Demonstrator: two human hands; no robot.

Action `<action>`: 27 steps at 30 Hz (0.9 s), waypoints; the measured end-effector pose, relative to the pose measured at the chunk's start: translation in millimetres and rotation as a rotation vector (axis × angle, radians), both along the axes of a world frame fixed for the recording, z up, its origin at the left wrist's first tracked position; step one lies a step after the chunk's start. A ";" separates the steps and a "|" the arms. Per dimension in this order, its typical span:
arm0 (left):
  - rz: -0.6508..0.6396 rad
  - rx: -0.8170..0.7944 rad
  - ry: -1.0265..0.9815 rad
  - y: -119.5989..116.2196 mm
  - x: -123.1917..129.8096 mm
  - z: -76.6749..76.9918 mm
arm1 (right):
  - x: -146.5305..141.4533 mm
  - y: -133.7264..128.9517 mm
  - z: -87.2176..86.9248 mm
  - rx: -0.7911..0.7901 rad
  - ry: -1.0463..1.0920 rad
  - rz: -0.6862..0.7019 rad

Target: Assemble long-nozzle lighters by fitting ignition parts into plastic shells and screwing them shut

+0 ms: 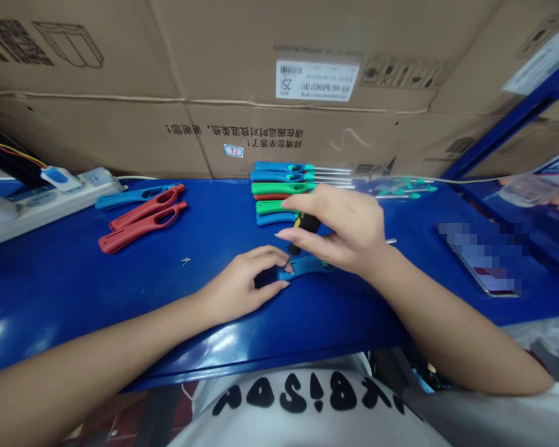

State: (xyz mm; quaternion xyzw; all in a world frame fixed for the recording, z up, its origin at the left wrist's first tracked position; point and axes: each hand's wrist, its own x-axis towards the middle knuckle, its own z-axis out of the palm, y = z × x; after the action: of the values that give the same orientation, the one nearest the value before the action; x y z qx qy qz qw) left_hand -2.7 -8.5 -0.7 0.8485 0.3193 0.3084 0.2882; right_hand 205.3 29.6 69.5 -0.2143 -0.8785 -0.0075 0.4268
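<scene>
A blue lighter-shaped handle (307, 266) lies flat on the blue table (205, 236), its left end between the thumb and fingers of my left hand (242, 282). My right hand (347, 230) grips a black and yellow screwdriver (309, 224) from above. The screwdriver's thin shaft slants down to the handle's left end, close to my left fingertips. Just behind, several blue, green and red lighters (279, 188) with metal rods lie in a row. A few small screws (185, 261) are on the table to the left.
Two red handles (142, 230) and a blue one (130, 197) lie at the left, near a white power strip (51, 198). Green-tipped metal rods (410, 188) are at the back right. A phone (477, 261) lies at the right. Cardboard boxes (242, 62) stand along the back.
</scene>
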 end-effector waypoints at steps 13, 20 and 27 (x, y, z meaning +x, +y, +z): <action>0.027 0.024 0.031 0.0 1.5 0.5 | -3.8 -3.3 -2.2 -0.120 -0.087 0.056; 0.018 0.005 0.035 0.0 1.7 -0.1 | 1.8 0.0 4.4 -0.030 -0.054 0.076; 0.020 0.007 0.023 -0.9 0.5 0.3 | 0.0 -3.5 6.7 -0.016 -0.006 0.071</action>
State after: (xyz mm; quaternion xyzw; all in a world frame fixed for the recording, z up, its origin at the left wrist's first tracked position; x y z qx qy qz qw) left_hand -2.2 -9.4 -0.4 0.8496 0.3299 0.3027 0.2787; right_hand 205.2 26.1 76.2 -0.1863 -0.8869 0.0143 0.4224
